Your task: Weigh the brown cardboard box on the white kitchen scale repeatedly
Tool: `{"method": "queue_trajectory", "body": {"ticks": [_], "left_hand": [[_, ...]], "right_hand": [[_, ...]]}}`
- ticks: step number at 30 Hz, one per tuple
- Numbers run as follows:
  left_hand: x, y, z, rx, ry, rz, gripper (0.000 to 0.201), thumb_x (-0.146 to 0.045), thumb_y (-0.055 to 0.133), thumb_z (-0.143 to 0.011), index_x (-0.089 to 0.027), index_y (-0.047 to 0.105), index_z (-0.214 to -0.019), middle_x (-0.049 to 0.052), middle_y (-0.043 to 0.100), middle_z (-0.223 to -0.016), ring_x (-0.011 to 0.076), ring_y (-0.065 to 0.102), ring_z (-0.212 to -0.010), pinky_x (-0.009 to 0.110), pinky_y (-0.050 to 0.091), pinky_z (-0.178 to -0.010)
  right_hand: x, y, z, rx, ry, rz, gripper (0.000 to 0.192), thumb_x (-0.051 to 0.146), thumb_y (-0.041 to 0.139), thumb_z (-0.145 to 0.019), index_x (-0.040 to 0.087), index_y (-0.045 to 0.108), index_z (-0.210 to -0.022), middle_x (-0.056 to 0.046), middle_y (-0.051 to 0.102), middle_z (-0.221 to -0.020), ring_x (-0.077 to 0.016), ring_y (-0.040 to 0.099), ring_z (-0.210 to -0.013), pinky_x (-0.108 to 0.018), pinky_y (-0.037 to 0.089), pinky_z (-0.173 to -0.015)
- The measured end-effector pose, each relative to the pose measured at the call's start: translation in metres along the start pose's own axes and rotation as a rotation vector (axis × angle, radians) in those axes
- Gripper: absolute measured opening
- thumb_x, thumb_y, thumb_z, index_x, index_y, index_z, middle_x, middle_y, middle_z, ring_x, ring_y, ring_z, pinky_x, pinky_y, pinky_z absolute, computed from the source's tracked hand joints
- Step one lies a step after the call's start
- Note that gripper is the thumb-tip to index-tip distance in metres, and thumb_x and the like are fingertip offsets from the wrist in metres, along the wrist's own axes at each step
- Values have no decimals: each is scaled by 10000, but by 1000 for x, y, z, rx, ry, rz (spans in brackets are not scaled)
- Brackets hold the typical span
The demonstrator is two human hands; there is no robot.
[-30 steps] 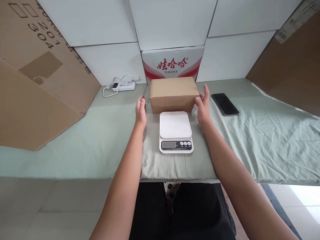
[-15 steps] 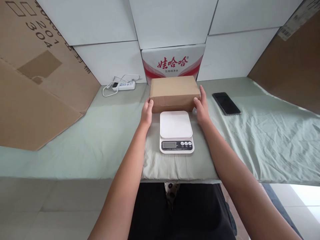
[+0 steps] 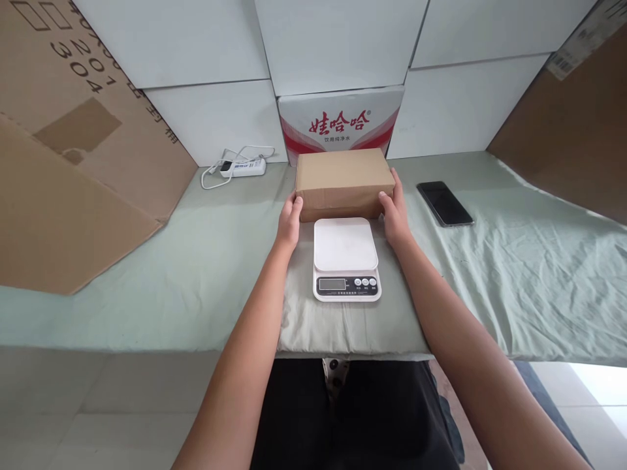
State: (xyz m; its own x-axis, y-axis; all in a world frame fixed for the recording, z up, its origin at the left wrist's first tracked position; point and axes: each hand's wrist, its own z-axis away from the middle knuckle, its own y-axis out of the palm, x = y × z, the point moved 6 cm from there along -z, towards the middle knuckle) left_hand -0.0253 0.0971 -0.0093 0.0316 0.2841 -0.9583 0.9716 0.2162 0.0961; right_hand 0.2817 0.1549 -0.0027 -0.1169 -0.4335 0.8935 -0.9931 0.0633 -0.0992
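Observation:
A closed brown cardboard box (image 3: 344,168) sits just behind a white kitchen scale (image 3: 345,245). My left hand (image 3: 290,220) grips the box's left end, its thumb on the front corner. At the other end my right hand (image 3: 396,210) holds on, thumb against the front face and the fingers along the side. The rest of the fingers are partly hidden by the box. On the scale's platform lies nothing, and its display looks blank.
Right of the box lies a black smartphone (image 3: 445,203). A white power strip (image 3: 243,168) with a cable is at the back left. Behind stands a white-and-red carton (image 3: 340,111). Large cardboard panels flank the left (image 3: 98,163) and right (image 3: 578,124) of the green cloth (image 3: 235,274).
Hardly anything differs. The box and both hands appear shifted a few pixels to the right, with the hands still on its two ends.

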Motion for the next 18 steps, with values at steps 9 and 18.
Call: {"method": "queue_trajectory", "body": {"ticks": [9,18], "left_hand": [[-55,3,21,-6,247,-81,929,-1008,637,-896,-298,735,-1486,145,782,-1522,426,624,-1610,557,486,-1361],[-80,-7,127,-7,272,-80,761,-869,608,-1016,-257,730,-1453,158,813,-1416,431,709,-1499,545,584,-1250]], "right_hand": [[61,1,18,-21,-200,40,1091,979,563,-922,374,381,-1812,-44,356,-1958,-412,246,-1866,-715,186,-1537],[96,-34,114,-63,-177,100,981,847,634,-1005,347,412,-1819,-85,430,-1922,-412,298,-1850,-669,242,-1533]]}}
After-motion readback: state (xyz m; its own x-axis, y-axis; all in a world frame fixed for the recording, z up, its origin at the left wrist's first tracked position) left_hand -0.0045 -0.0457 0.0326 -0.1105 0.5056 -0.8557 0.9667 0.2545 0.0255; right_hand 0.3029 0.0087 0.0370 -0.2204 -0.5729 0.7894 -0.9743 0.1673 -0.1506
